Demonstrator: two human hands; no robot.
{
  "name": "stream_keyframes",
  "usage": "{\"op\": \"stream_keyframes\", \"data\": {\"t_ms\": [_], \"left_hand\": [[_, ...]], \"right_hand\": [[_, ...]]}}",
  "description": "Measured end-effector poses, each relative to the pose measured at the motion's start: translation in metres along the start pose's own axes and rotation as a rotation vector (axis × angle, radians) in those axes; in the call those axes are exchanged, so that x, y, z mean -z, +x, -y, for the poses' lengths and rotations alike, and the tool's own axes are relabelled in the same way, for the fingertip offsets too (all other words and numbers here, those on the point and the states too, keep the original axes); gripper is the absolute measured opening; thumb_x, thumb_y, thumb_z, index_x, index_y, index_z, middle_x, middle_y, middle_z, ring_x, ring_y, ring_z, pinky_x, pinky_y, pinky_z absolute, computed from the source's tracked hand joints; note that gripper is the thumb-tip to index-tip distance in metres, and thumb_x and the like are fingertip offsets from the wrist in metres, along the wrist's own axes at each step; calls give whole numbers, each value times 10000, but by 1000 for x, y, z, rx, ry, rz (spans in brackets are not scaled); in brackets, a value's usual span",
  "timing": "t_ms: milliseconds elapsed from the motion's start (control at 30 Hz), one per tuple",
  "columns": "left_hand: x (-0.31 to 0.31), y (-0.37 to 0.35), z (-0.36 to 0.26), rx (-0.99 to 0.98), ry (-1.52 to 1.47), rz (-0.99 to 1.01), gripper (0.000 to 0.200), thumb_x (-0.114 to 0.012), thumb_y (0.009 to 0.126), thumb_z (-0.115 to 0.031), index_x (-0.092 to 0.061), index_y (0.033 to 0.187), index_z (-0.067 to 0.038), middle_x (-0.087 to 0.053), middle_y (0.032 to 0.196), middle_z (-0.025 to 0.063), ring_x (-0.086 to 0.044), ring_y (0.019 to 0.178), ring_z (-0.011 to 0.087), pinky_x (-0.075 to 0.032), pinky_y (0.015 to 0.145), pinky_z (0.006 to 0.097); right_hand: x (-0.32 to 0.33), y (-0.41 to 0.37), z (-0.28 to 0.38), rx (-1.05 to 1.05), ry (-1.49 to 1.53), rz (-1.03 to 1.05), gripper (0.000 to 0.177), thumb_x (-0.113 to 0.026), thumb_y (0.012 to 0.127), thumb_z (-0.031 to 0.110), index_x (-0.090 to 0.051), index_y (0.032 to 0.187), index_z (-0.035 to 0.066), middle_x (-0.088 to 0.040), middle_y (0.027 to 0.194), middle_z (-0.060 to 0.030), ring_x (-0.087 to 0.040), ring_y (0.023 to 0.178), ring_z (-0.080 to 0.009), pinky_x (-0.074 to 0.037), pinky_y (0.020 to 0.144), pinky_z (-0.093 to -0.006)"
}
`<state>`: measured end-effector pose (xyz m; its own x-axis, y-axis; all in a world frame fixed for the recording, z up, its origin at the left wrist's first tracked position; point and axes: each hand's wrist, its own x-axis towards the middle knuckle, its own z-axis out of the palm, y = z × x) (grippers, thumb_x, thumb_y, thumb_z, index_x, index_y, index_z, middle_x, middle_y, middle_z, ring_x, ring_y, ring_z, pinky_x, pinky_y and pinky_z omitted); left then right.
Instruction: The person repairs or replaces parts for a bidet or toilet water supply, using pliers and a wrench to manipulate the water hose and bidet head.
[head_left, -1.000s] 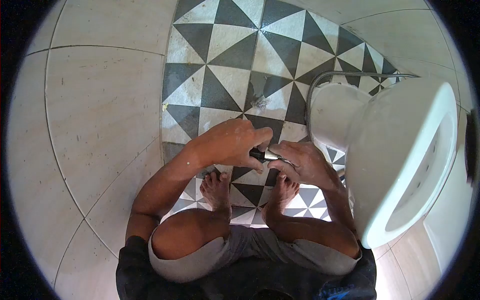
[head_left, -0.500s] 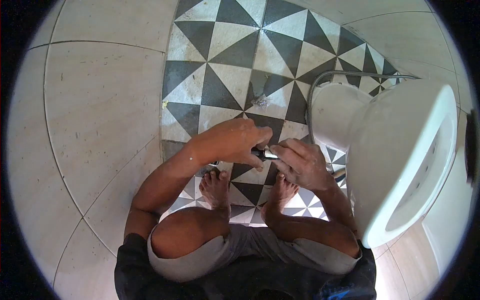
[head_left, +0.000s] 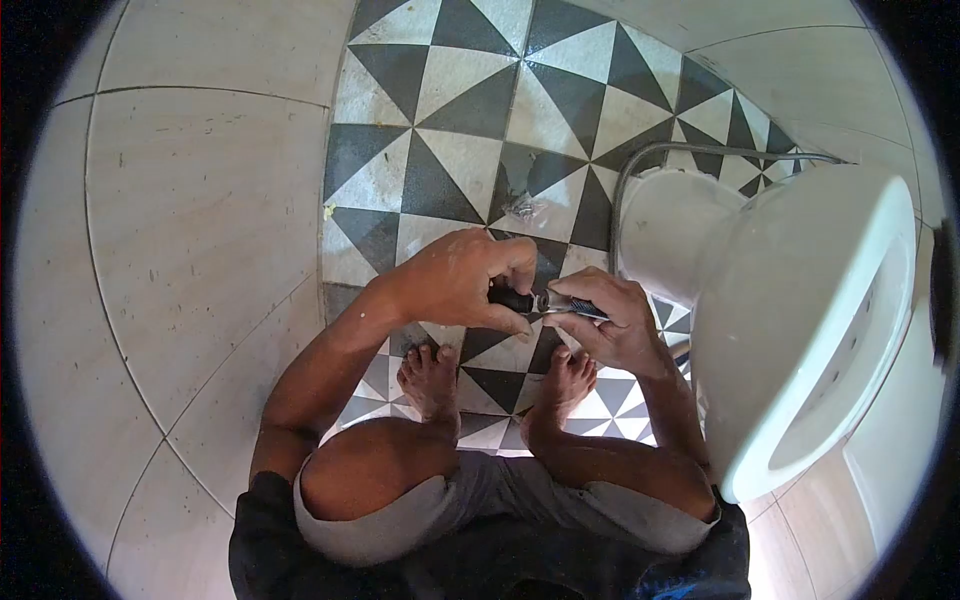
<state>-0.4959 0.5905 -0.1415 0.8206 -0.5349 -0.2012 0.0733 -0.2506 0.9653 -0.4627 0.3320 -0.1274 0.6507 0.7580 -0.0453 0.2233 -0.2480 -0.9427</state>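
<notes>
- Well, the left hand [head_left: 455,275] pinches a black cylinder [head_left: 508,297] between thumb and fingers, above the floor [head_left: 462,80], just beyond the bare feet [head_left: 432,388].
- The right hand [head_left: 622,325] grips a silver piece [head_left: 580,306], its end close to the cylinder's (whether they touch, I cannot tell).
- A crumpled clear wrapper [head_left: 525,208] lies on the floor, farther from the feet.
- Near the floor's right edge stands a white ceramic fixture [head_left: 770,270], a grey hose [head_left: 617,215] beside its base.

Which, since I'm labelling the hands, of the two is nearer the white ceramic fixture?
The right hand, gripping the metallic piece. It is on the side toward the white ceramic fixture; the left hand, gripping the black part, is farther away.
</notes>
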Motion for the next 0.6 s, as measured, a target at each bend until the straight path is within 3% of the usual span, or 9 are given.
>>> {"op": "stream_keyframes", "data": {"t_ms": [100,167,267,300,367,467,533,567,600], "left_hand": [[0,0,0,-7,-47,0,527,-938,656,-350,-586,898,-41,-695,795,94,-682,704,245,-513,648,354],[1,-1,2,-9,-51,5,528,-955,658,-337,-590,904,-45,-716,832,93,-708,748,226,-525,675,336],[1,-3,6,1,-148,-10,503,-955,671,-306,-607,923,-44,-715,903,72,-692,782,184,-531,708,321],[-4,-5,12,17,-342,-38,500,-941,697,-313,-627,972,-38,-694,878,43,-652,748,160,-515,684,309],[-13,-9,23,30,-532,-66,501,-926,722,-319,-646,1022,-31,-674,852,13,-612,713,136,-498,660,297],[-16,-14,33,74,-709,-92,487,-878,797,-312,-662,1127,-27,-682,964,23,-631,824,131,-509,734,264],[-9,-20,37,469,-1004,-40,553,-807,868,-378,-612,1228,-7,-650,1205,130,-656,979,169,-552,848,354],[-10,-22,33,470,-1003,-38,553,-807,868,-378,-612,1228,-7,-650,1205,130,-656,979,169,-552,848,354],[-13,-26,25,345,-1219,-142,574,-767,896,-423,-601,1248,0,-643,1200,130,-662,932,172,-565,815,356]], "right_hand": [[3,-3,-1,-11,21,13,387,-859,793,89,-661,1117,11,-690,898,-124,-676,729,-198,-501,626,-304],[5,-6,-2,-68,69,60,401,-822,832,140,-653,1176,24,-707,1004,-161,-717,876,-303,-560,746,-370],[6,-8,-3,-65,108,32,399,-818,839,134,-646,1182,26,-704,989,-154,-712,859,-286,-552,733,-357],[6,-7,-2,-61,107,34,399,-818,839,134,-646,1182,26,-704,989,-154,-712,859,-286,-552,733,-357],[5,-7,-2,-49,92,-20,374,-830,823,62,-633,1139,27,-686,916,-111,-648,765,-147,-492,650,-280],[3,-11,-5,-89,174,-56,372,-811,841,45,-614,1154,14,-674,947,-95,-639,815,-124,-496,699,-261],[-4,-20,-8,-143,240,-133,365,-789,873,91,-604,1179,16,-683,971,-91,-648,843,-138,-505,735,-285],[-8,-24,-7,-200,309,-210,363,-766,906,137,-594,1203,18,-691,995,-87,-658,871,-152,-514,771,-309],[-11,-25,-5,-200,306,-216,363,-766,906,137,-594,1203,18,-691,995,-87,-658,871,-152,-514,771,-309]]}}
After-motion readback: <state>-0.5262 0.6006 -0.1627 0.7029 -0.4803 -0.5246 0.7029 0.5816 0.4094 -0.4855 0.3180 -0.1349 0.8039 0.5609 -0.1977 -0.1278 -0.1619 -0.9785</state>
